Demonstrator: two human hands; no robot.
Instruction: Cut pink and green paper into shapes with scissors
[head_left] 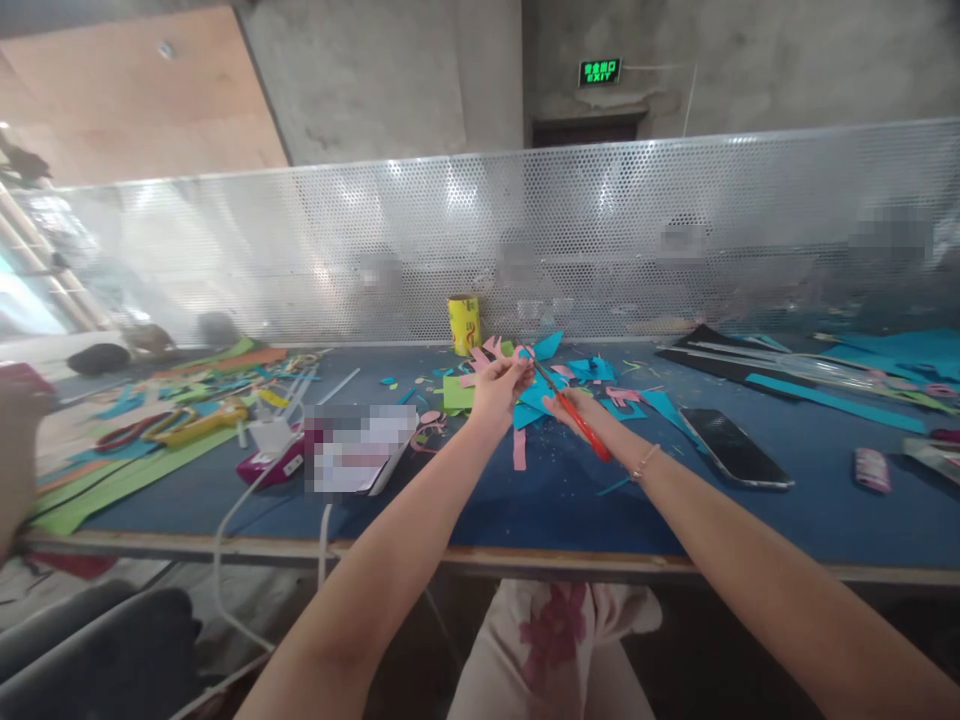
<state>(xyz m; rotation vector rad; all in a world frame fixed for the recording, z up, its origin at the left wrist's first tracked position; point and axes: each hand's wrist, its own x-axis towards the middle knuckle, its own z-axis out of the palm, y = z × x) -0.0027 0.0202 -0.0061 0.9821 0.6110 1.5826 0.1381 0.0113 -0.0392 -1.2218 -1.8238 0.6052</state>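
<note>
Head view: bits of blue, green and pink paper scraps [534, 405] lie under and around the two hands on the blue table [547, 510]. Just behind them stands a yellow tube [464, 328]; I can't tell if anything is in it. A tall metal screen full of holes [420, 240] stands at the back. On the left are a purple power strip [274, 460] with a white plug [268, 436] in it, and a phone [386, 465] with a blurred screen. A black phone [733, 447] lies near the right arm. The left hand [499, 390] pinches a small pink paper piece [524, 352] in its fingertips. The right hand [574, 412] is wrapped around red-handled scissors [591, 432], and their blades point at the pink piece, close to the left fingertips.
</note>
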